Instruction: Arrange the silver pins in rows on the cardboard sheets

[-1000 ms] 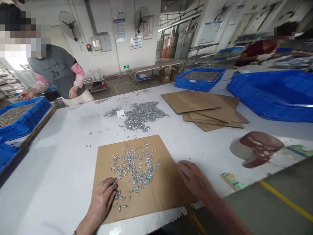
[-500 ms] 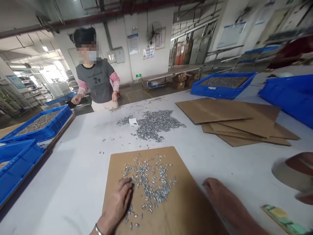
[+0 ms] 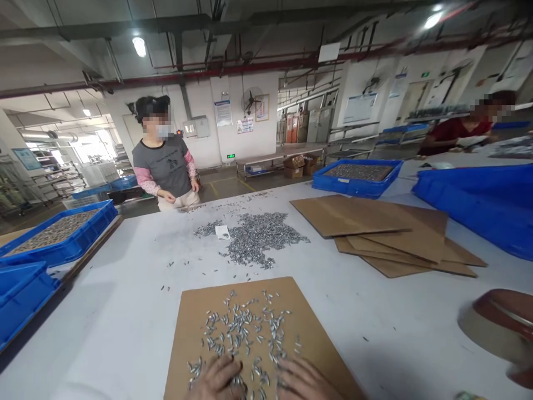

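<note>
The left hand [image 3: 219, 380] and right hand [image 3: 302, 380] lie apart among the pellets [image 3: 239, 322] on the card [image 3: 314, 339]; whether either grips any, I can't tell. Beyond sits a heap [image 3: 262, 236] with a slip [image 3: 222, 231]; from here the tray label [image 3: 343, 180], shirt print [image 3: 172, 164] and wall notices [image 3: 223, 113] aren't readable.

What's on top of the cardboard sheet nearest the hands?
Small metallic pieces lie scattered across the cardboard sheet, with the left hand and right hand over its near part. Whatever is beneath the hands is hidden.

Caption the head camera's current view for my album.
Left hand and right hand among silvery pieces on a cardboard sheet.
</note>
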The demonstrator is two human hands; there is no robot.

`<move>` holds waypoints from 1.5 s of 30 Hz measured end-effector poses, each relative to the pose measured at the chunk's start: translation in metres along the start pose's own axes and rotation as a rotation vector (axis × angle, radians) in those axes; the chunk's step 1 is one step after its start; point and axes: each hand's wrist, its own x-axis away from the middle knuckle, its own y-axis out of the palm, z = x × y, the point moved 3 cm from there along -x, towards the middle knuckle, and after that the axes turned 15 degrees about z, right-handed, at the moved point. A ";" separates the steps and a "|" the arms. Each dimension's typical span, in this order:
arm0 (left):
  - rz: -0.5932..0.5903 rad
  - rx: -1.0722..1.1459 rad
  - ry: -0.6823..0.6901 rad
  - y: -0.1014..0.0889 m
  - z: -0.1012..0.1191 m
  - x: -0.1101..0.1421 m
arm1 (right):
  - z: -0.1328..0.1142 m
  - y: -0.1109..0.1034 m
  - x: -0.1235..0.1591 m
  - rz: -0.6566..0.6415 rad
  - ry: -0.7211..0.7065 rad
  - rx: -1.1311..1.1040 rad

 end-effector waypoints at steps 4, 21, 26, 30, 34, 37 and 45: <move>-0.173 0.055 -0.335 -0.028 -0.020 -0.019 | 0.006 -0.014 -0.031 -0.038 0.184 -0.126; -0.152 0.144 -0.355 0.017 -0.067 -0.063 | 0.070 0.059 -0.054 -0.002 0.258 -0.287; -0.088 0.104 -0.530 0.005 -0.094 -0.047 | 0.100 0.054 -0.024 0.045 0.388 -0.213; -0.161 0.069 -0.502 0.006 -0.094 -0.043 | 0.092 0.051 -0.010 0.000 0.301 -0.285; -0.117 -0.002 -0.601 -0.004 -0.088 -0.049 | 0.103 0.044 0.006 0.036 0.446 -0.221; -0.106 0.091 -0.552 -0.017 -0.050 -0.056 | 0.088 0.030 0.011 0.040 0.415 -0.210; -0.237 0.211 -0.388 -0.049 0.055 -0.015 | 0.020 -0.014 0.054 -0.040 0.267 -0.330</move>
